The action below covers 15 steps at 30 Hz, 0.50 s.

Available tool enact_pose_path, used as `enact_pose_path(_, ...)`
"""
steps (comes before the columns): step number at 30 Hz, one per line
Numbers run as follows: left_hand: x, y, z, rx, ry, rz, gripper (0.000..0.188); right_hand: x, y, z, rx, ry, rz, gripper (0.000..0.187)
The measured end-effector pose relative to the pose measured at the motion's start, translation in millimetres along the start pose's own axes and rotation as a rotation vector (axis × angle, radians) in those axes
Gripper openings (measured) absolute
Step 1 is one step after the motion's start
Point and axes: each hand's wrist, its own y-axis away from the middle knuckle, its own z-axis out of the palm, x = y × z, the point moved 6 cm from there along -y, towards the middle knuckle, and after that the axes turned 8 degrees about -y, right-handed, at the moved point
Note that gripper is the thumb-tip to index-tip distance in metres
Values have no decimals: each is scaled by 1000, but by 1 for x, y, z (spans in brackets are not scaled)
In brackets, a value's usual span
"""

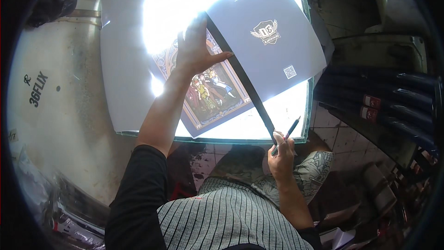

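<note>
A printed sheet (296,41) lies on a brightly lit glass-topped light table (284,111). Its right panel is dark blue with a pale crest; the left carries a framed picture (212,90) of several figures. Along the middle runs a dark, straight strip like a ruler (247,81), reaching past the sheet's near edge. My left hand (196,48) lies over the picture, fingers stretched and thumb touching the strip; glare washes out its fingertips. At the strip's near end, my right hand (281,155) is closed around a dark pen (292,127), its fingers against the strip.
Large white paper (125,65) spreads under the print on the left. A pale worktop (69,74) with lettering stands further left, a black bag (58,2) at its far end. Dark blue rolls (393,90) lie on the right, above a tiled floor (328,115).
</note>
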Motion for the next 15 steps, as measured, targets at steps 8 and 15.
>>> enact_pose_path(8, 0, 0, 0, 11, 25, 8, 130, 4, 1, -1, -27, 1, 33, 67)
enact_pose_path(15, -1, 0, 2, -3, -3, -3, 131, 2, 0, -2, -45, 5, 37, 67)
